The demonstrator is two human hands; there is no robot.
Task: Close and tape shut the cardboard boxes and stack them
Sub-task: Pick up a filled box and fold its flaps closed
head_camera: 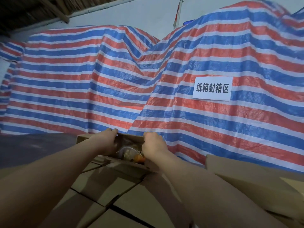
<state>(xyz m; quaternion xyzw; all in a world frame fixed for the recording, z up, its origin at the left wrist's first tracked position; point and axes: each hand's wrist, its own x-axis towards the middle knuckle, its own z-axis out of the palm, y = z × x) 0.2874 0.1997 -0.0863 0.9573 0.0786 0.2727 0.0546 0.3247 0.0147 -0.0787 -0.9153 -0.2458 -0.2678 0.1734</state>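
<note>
- Open cardboard box [126, 163], centre of view, atop closed cartons [105, 191]; flaps up.
- Left hand [107, 142]: grip curled over far-left edge of box.
- Right hand [153, 145]: grip curled on far-right edge, fingers hooked over rim.
- Inside: clear plastic container [126, 153], orange item [139, 158], possibly fruit.
- Further carton [246, 176], right.
- Striped tarp [115, 79] behind; white sign [212, 88].
</note>
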